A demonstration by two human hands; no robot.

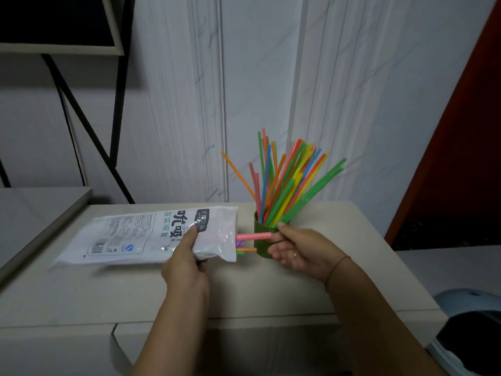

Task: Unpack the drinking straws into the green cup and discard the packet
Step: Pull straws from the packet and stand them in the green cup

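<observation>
A white plastic straw packet (141, 236) with black print lies nearly flat just above the beige table, open end to the right. My left hand (185, 256) grips it near that open end, thumb on top. A pink straw (253, 236) sticks out of the opening, and my right hand (298, 248) pinches its tip. Orange, purple and green straw ends (245, 250) also poke out below it. Behind my right hand stands the green cup (260, 240), holding several coloured straws (287, 180) that fan upward.
The beige table (244, 291) ends at a front edge below my arms. A grey surface (32, 213) adjoins on the left, under a black metal frame (116, 104). A pale blue bin (471, 329) with a dark opening sits at the lower right. A white wall stands behind.
</observation>
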